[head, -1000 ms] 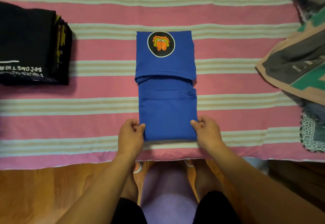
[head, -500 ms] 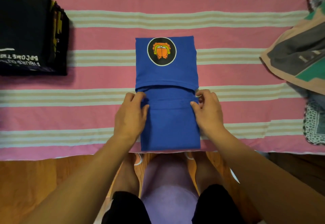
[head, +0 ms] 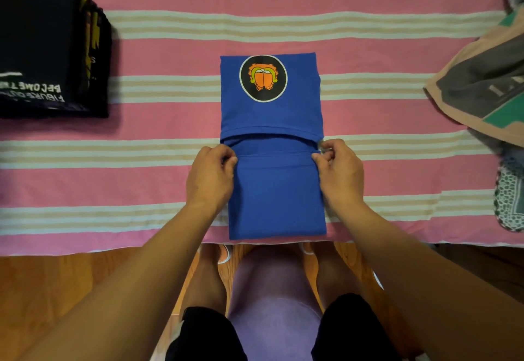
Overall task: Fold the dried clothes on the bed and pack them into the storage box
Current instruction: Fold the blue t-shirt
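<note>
Head view — contents as seen from above, looking down at the bed's near edge.

Bed: covered by a pink sheet with cream and tan stripes; its near edge runs across the lower middle of the frame, wooden floor below it.

Blue shirt: folded into a narrow upright rectangle at the centre of the bed, its lower end reaching the bed's near edge. The upper part is folded down as a flap and bears a round black badge with an orange figure. The lower part shows a horizontal fold line just under the flap.

Left hand: at the shirt's left edge, level with the fold line; thumb and curled fingers pinch the blue cloth there.

Right hand: at the shirt's right edge, opposite the left; fingers curled, thumb and forefinger pinching the cloth at the fold line.

Black stack: folded dark garments with white lettering, far left on the bed — well apart from the shirt.

Unfolded clothes: a grey, tan and green heap at the right edge, with a patterned piece below it.

Person: bare forearms, knees and dark shorts at the bottom.
</note>
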`<state>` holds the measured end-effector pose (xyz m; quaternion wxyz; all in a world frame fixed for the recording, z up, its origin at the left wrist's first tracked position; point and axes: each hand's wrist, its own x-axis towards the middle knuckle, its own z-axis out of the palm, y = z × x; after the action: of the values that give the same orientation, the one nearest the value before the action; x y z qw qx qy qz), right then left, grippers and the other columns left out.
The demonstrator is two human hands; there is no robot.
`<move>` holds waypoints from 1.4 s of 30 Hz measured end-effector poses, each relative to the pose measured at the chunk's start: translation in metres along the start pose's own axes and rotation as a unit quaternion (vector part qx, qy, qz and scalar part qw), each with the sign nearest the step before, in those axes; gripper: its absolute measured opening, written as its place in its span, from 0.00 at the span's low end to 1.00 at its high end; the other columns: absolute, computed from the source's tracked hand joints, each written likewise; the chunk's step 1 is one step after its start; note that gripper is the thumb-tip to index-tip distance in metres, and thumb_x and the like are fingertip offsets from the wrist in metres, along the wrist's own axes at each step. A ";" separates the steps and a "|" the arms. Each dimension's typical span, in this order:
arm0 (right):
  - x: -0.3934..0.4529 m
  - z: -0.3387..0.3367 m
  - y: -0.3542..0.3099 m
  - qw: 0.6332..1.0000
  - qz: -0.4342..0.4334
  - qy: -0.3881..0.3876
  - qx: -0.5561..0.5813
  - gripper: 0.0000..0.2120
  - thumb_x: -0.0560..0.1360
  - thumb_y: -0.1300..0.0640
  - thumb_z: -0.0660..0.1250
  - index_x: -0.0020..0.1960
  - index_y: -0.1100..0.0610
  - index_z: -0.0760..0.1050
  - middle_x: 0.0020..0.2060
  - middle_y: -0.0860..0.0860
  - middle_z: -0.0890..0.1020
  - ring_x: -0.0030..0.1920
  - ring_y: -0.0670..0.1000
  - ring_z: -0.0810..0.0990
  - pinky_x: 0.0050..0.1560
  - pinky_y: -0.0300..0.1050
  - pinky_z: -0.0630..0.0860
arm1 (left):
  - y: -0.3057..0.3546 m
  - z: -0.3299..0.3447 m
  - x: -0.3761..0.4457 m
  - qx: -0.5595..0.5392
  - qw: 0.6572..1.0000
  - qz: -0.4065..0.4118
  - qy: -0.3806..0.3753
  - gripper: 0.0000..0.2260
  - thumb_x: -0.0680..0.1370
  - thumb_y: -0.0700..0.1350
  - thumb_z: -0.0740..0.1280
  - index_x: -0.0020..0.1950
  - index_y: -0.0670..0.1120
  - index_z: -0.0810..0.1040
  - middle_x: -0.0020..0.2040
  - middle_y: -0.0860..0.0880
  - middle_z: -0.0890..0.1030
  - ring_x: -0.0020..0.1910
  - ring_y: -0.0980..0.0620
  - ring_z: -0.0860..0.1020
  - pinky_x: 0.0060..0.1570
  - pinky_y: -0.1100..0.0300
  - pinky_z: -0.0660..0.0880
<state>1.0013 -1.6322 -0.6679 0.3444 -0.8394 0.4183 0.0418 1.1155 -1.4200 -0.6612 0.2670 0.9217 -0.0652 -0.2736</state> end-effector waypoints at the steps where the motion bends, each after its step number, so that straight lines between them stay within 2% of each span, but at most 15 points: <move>1: -0.001 0.000 0.001 1.000 -0.012 -0.005 -0.003 0.09 0.79 0.54 0.69 0.58 0.53 0.76 0.42 0.47 0.77 0.43 0.49 0.76 0.42 0.43 0.71 | -0.001 0.000 0.001 -0.006 1.000 -0.004 -0.002 0.05 0.83 0.47 0.65 0.51 0.50 0.79 0.50 0.49 0.75 0.45 0.50 0.76 0.44 0.56 0.71; 5: -0.009 -0.002 0.005 0.998 -0.053 -0.010 -0.026 0.07 0.79 0.60 0.68 0.57 0.55 0.78 0.47 0.48 0.78 0.45 0.46 0.73 0.44 0.32 0.65 | -0.004 0.003 0.000 -0.036 0.999 -0.011 0.000 0.04 0.82 0.47 0.65 0.50 0.50 0.80 0.51 0.49 0.75 0.46 0.50 0.76 0.46 0.56 0.72; 8: -0.003 -0.001 0.002 1.000 -0.006 0.013 0.020 0.03 0.79 0.60 0.67 0.52 0.54 0.78 0.45 0.48 0.79 0.43 0.47 0.75 0.40 0.29 0.66 | -0.004 0.005 -0.002 -0.060 0.998 -0.017 0.019 0.04 0.82 0.45 0.65 0.50 0.49 0.79 0.52 0.49 0.74 0.46 0.52 0.75 0.47 0.58 0.70; 13: 0.008 0.008 -0.006 0.996 0.072 0.012 0.057 0.03 0.79 0.57 0.68 0.48 0.53 0.74 0.42 0.48 0.78 0.42 0.51 0.77 0.45 0.52 0.79 | 0.005 0.009 0.000 0.017 0.997 -0.034 0.062 0.05 0.82 0.50 0.67 0.51 0.50 0.75 0.52 0.49 0.75 0.44 0.47 0.76 0.41 0.54 0.73; 16: -0.004 0.000 -0.009 0.997 -0.050 0.027 -0.049 0.04 0.79 0.58 0.68 0.51 0.55 0.73 0.49 0.51 0.74 0.45 0.53 0.75 0.47 0.55 0.77 | 0.007 0.006 -0.025 0.135 0.980 0.088 0.114 0.10 0.82 0.50 0.65 0.48 0.44 0.73 0.48 0.44 0.73 0.41 0.42 0.73 0.38 0.47 0.74; 18: -0.024 -0.007 -0.005 0.966 -0.228 0.013 -0.119 0.07 0.77 0.58 0.68 0.54 0.59 0.76 0.51 0.55 0.75 0.50 0.57 0.74 0.49 0.56 0.75 | 0.000 0.009 -0.054 0.186 0.937 0.287 0.077 0.10 0.80 0.49 0.64 0.46 0.43 0.75 0.45 0.43 0.74 0.41 0.39 0.73 0.40 0.46 0.71; 20: -0.052 -0.008 0.008 0.910 -0.368 -0.063 -0.178 0.16 0.76 0.54 0.70 0.60 0.61 0.77 0.55 0.57 0.76 0.54 0.60 0.74 0.55 0.57 0.73 | -0.016 0.019 -0.080 0.260 0.880 0.396 -0.028 0.15 0.77 0.53 0.65 0.54 0.43 0.78 0.52 0.42 0.78 0.52 0.38 0.76 0.51 0.45 0.72; 24: -0.075 -0.006 0.039 0.826 -0.383 -0.235 -0.340 0.40 0.71 0.42 0.69 0.77 0.61 0.65 0.75 0.60 0.67 0.74 0.64 0.65 0.75 0.60 0.60 | -0.046 0.039 -0.089 0.361 0.838 0.393 -0.109 0.27 0.75 0.52 0.67 0.72 0.41 0.73 0.67 0.40 0.75 0.67 0.37 0.72 0.68 0.42 0.70; 27: -0.063 -0.007 0.041 0.795 -0.383 -0.242 -0.404 0.35 0.75 0.54 0.61 0.80 0.63 0.57 0.79 0.62 0.58 0.78 0.66 0.57 0.77 0.63 0.55 | -0.039 0.044 -0.074 0.410 0.812 0.406 -0.088 0.22 0.79 0.42 0.56 0.71 0.38 0.72 0.65 0.37 0.76 0.63 0.36 0.76 0.59 0.43 0.75; 32: -0.062 -0.014 0.027 0.791 -0.394 -0.250 -0.396 0.25 0.74 0.63 0.54 0.68 0.69 0.74 0.66 0.67 0.76 0.66 0.66 0.76 0.66 0.60 0.75 | -0.001 0.021 -0.062 0.369 0.836 0.369 -0.169 0.21 0.69 0.36 0.57 0.60 0.40 0.79 0.48 0.43 0.82 0.44 0.40 0.81 0.37 0.49 0.79; 34: -0.068 -0.035 0.007 0.806 -0.376 -0.296 -0.349 0.23 0.70 0.64 0.62 0.64 0.64 0.79 0.60 0.62 0.82 0.58 0.62 0.83 0.58 0.54 0.80 | 0.006 -0.002 -0.066 0.323 0.857 0.326 -0.234 0.21 0.69 0.37 0.64 0.61 0.46 0.79 0.51 0.46 0.84 0.47 0.41 0.82 0.41 0.50 0.79; 36: -0.068 -0.063 -0.011 0.821 -0.303 -0.395 -0.280 0.23 0.74 0.65 0.62 0.68 0.56 0.76 0.62 0.54 0.81 0.61 0.57 0.81 0.61 0.50 0.76 | 0.012 -0.029 -0.077 0.221 0.892 0.252 -0.303 0.19 0.74 0.40 0.66 0.63 0.53 0.79 0.54 0.50 0.84 0.52 0.45 0.81 0.47 0.53 0.77; 38: -0.060 -0.089 -0.026 0.819 -0.233 -0.478 -0.216 0.18 0.75 0.64 0.62 0.62 0.51 0.78 0.55 0.45 0.81 0.56 0.50 0.78 0.57 0.45 0.72 | 0.021 -0.056 -0.083 0.091 0.922 0.156 -0.343 0.17 0.76 0.39 0.66 0.61 0.54 0.81 0.52 0.54 0.84 0.50 0.54 0.80 0.49 0.60 0.75; 40: -0.039 -0.100 -0.041 0.874 -0.202 -0.425 -0.124 0.13 0.76 0.64 0.66 0.56 0.51 0.79 0.47 0.37 0.77 0.50 0.43 0.75 0.50 0.36 0.68 | 0.030 -0.073 -0.070 -0.030 0.954 0.073 -0.289 0.15 0.76 0.35 0.66 0.57 0.52 0.82 0.49 0.58 0.83 0.46 0.61 0.79 0.45 0.69 0.73; 42: -0.006 -0.097 -0.051 0.941 -0.140 -0.306 -0.027 0.13 0.76 0.63 0.69 0.58 0.50 0.78 0.49 0.39 0.79 0.50 0.43 0.76 0.47 0.27 0.67 | 0.037 -0.077 -0.041 -0.129 0.975 0.007 -0.183 0.15 0.77 0.34 0.66 0.55 0.53 0.81 0.48 0.58 0.83 0.44 0.63 0.79 0.43 0.70 0.73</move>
<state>1.0136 -1.6669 -0.5650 0.4354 -0.8452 0.1696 0.2596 1.1229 -1.4055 -0.5680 0.3687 0.8137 -0.0832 -0.4416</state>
